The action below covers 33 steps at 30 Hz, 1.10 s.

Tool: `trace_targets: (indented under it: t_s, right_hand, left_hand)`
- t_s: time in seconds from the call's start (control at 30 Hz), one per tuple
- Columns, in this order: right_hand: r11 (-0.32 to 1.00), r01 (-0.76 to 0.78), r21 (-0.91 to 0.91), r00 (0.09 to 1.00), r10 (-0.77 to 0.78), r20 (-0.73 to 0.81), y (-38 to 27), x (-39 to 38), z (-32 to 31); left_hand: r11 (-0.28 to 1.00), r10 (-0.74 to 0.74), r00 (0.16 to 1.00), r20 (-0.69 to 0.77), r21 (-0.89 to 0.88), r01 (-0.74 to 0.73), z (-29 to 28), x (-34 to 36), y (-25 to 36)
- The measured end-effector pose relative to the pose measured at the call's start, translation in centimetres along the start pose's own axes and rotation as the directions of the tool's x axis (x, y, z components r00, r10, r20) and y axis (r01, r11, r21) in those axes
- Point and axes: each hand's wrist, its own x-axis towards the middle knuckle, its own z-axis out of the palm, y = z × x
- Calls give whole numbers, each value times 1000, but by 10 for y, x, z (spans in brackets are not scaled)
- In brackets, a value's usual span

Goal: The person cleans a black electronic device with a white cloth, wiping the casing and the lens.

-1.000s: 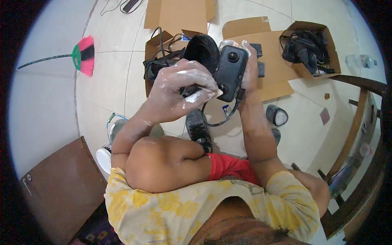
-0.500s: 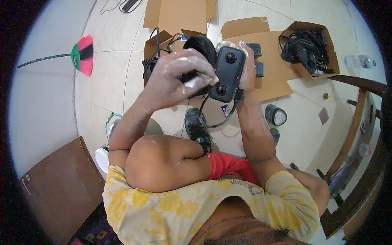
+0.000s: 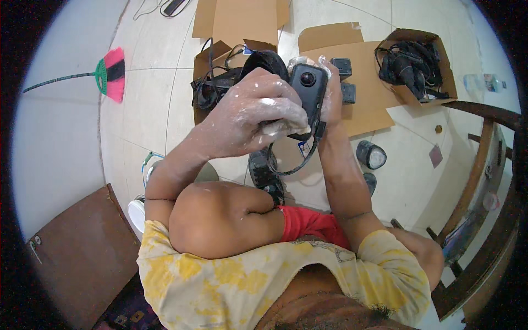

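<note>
My right hand (image 3: pixel 330 91), smeared with white, holds a dark two-lens camera device (image 3: pixel 310 100) upright, with a black cable (image 3: pixel 291 170) looping from its lower right side. My left hand (image 3: pixel 258 110), also flecked with white, has its fingers curled, pinching a small pale piece (image 3: pixel 304 130) against the lower part of the device and hiding the lower lens. Behind both hands is a curved black item (image 3: pixel 261 60), partly hidden; I cannot make out what it is.
Cardboard boxes (image 3: pixel 234 19) lie behind, one holding black gear (image 3: pixel 410 69) at right. Two small dark blocks (image 3: pixel 347 92) rest on cardboard. A pink-and-green broom (image 3: pixel 113 74), brown board (image 3: pixel 82 253), wooden frame (image 3: pixel 465 187), bottle (image 3: pixel 484 82) and two round dark objects (image 3: pixel 369 155) surround me.
My left hand rose slightly half a second ago, then moved right and down over the device's lower lens, which it now covers. My right hand and the device shifted only slightly.
</note>
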Motion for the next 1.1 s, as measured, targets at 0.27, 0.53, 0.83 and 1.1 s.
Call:
trace_targets:
  t_s: [0.27,0.53,0.83,1.1]
  right_hand:
    - [999,-27,38,999,29,-33,2,1,-8]
    - [999,22,-37,999,-23,-36,-1,-1,0]
    - [999,-8,-39,995,4,-104,-2,-4,3]
    - [999,21,-24,996,-23,-88,0,1,-5]
  left_hand:
    - [999,-35,999,10,31,35,-5,3,6]
    - [979,-188,981,-45,-86,184,0,-2,0]
    - [974,-219,970,-103,-87,211,1,-11,5]
    - [982,-190,980,-65,13,191,2,-15,4]
